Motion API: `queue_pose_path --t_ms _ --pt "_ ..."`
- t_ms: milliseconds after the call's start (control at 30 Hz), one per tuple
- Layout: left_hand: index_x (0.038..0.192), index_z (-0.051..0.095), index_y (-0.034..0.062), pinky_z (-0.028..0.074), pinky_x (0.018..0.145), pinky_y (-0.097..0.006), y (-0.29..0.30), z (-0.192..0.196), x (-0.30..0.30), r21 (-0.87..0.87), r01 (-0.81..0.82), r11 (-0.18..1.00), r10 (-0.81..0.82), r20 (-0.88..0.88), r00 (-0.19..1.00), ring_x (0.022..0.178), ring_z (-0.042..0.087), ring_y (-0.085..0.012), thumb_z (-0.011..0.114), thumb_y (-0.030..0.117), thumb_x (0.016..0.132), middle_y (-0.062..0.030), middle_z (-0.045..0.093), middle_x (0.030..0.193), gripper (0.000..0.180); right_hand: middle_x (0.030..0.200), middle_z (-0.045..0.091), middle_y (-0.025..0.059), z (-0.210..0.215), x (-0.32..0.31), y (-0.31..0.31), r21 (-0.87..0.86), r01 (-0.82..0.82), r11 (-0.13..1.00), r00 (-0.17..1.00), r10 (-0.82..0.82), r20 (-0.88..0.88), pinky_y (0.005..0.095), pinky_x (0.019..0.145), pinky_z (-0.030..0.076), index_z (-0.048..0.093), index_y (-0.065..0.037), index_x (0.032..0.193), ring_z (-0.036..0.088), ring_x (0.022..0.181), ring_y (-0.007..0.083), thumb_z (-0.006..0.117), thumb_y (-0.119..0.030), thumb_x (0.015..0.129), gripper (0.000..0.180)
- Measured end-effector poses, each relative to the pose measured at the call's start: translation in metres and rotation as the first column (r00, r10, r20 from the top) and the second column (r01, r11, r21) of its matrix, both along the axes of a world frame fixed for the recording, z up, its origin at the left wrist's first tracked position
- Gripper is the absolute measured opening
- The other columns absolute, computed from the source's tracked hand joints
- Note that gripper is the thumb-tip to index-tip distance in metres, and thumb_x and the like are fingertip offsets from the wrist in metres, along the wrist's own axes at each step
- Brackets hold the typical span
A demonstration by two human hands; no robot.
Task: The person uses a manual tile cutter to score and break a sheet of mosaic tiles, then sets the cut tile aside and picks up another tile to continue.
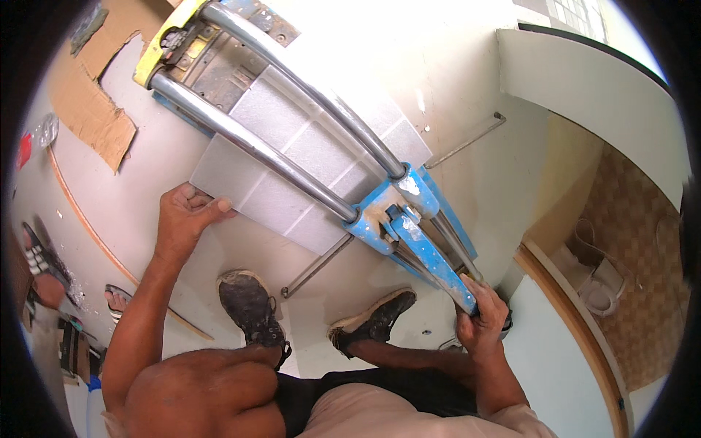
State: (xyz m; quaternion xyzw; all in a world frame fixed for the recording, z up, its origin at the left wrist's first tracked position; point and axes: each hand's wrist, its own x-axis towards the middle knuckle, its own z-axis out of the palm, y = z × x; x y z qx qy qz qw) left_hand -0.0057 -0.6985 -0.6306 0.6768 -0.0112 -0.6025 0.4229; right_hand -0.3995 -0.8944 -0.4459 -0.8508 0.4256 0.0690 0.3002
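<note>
A manual tile cutter (255, 139) stretches from the upper left toward the lower right, with two steel rails, a yellow end bracket and a blue sliding head (391, 208). Under the rails lies a grey tile (281, 168) marked with pale lines in a grid. My left hand (186, 215) pinches the tile's near left edge between thumb and fingers. My right hand (482, 314) is closed round the end of the blue lever handle (434, 259), which slants down from the sliding head. Thin metal support arms (315, 266) stick out on either side of the cutter.
Torn cardboard (91, 102) lies on the floor at the upper left, near a clear plastic bottle (45, 131). A long thin strip (95, 230) curves along the left. Another person's sandalled foot (47, 266) shows there. At right, a doorway frame (577, 328) borders a brown-tiled floor.
</note>
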Motion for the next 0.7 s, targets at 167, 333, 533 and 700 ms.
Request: queue_pose_path --t_ms 167,333,533,700 --pt "0.105 0.063 -0.0113 0.063 0.082 -0.032 0.005 -0.003 0.001 0.006 -0.014 1.0 0.014 -0.041 0.999 0.086 0.074 -0.0233 0.082 0.006 0.086 -0.019 0.073 0.096 0.032 0.085 0.068 0.0198 0.0 -0.003 -0.002 0.031 0.01 0.999 1.0 -0.01 0.002 0.033 0.063 0.052 0.069 0.005 0.118 0.065 0.067 0.0307 0.065 0.013 0.072 0.047" --pt "0.099 0.062 -0.0096 0.063 0.079 -0.034 0.006 -0.001 0.004 0.032 0.041 0.999 -0.041 0.001 0.999 0.084 0.074 -0.0241 0.081 0.006 0.087 -0.0178 0.072 0.09 0.027 0.089 0.07 0.0205 -0.005 -0.007 -0.003 0.03 -0.015 0.999 0.999 0.014 0.036 0.0335 0.064 0.053 0.069 0.005 0.118 0.067 0.069 0.0316 0.065 0.013 0.071 0.048" --pt "0.099 0.062 -0.0105 0.062 0.08 -0.033 0.007 -0.005 0.003 -0.003 0.033 0.999 -0.033 0.015 0.999 0.084 0.075 -0.0248 0.079 0.006 0.088 -0.0194 0.072 0.089 0.026 0.091 0.071 0.0218 -0.005 -0.006 -0.001 0.027 -0.015 1.0 1.0 0.014 0.023 0.0341 0.067 0.054 0.069 0.005 0.118 0.069 0.073 0.0326 0.064 0.014 0.07 0.049" --pt "0.104 0.062 -0.011 0.061 0.08 -0.033 0.01 -0.008 0.005 0.006 0.057 0.998 -0.057 0.009 0.998 0.085 0.075 -0.025 0.08 0.009 0.088 -0.0203 0.072 0.093 0.031 0.087 0.069 0.0212 -0.004 -0.005 0.001 0.035 0.015 0.999 1.0 -0.015 -0.002 0.0336 0.068 0.054 0.069 0.005 0.118 0.069 0.074 0.0327 0.064 0.014 0.07 0.049"
